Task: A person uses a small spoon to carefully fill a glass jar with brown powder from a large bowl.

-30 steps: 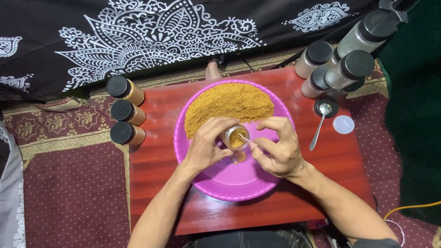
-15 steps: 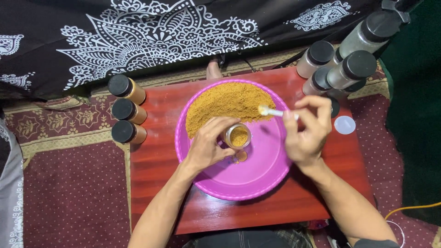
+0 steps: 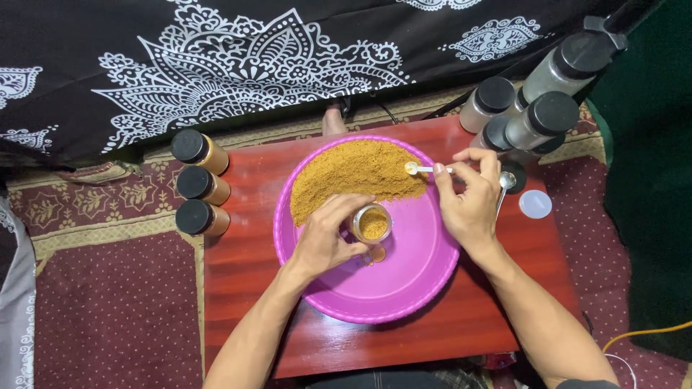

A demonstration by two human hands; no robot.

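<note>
Over pink basin (image 3: 339,302), left hand (image 3: 328,241) grips jar (image 3: 372,222); right hand (image 3: 468,198) pinches spoon (image 3: 422,169).

The left hand (image 3: 328,241) hides most of the small jar (image 3: 373,223); the far-right tall bottle (image 3: 569,65) blurs; both forearms are cut off at the near edge.

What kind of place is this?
Probably a home floor set up for packing spice: a low red table on a patterned carpet, a pink basin of brown powder, and black-capped bottles.
</note>
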